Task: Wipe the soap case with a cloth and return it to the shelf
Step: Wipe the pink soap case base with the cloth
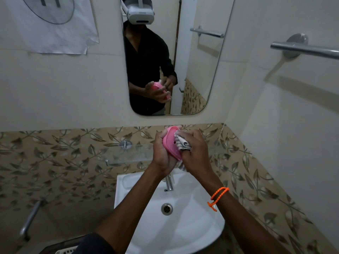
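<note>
Above the white sink (128,195), both hands are raised in front of the leaf-pattern tile band. Left hand (162,153) is wrapped around the pink soap case (171,143), gripping it from the left and underneath, case tilted on edge with its open face toward the right hand. Right hand (195,151) is closed on a striped cloth (183,143), bunched and pressed against the case's face; a tail of the cloth hangs below the hands. Cloth and case are touching. Orange beaded band (219,196) sits on the right wrist. Glass shelf (126,154) is on the wall just left of and behind the hands, with its chrome mount above. Tap (169,183) is directly under the hands, drain (167,208) lower in the basin. Mirror (201,70) above reflects the same grip: pink case held between both hands. Chrome towel bar (304,50) is on the right wall, well apart. Paper sheet (55,24) is taped to the wall at upper left.
</note>
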